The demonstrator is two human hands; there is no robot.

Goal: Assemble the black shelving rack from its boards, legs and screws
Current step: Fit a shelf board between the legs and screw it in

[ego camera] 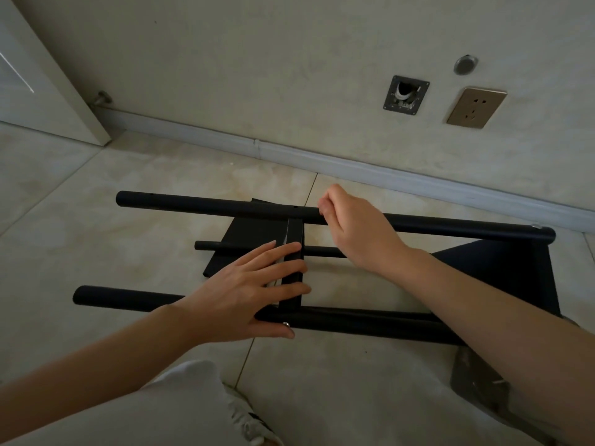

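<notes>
The partly built black rack lies on its side on the tiled floor. Its far leg tube and near leg tube run left to right, joined by a black board at the right end. A second black board stands edge-on between the tubes. My left hand rests flat against that board with fingers straight, its thumb beside a silver screw in the near tube. My right hand is curled at the far tube, fingertips pinched together; what they pinch is hidden. A thinner black rod lies below.
A wall with a white baseboard runs close behind the rack. It carries a gold power socket, an open wall box and a round metal cap. A white door stands at the left. My light trouser leg fills the near foreground.
</notes>
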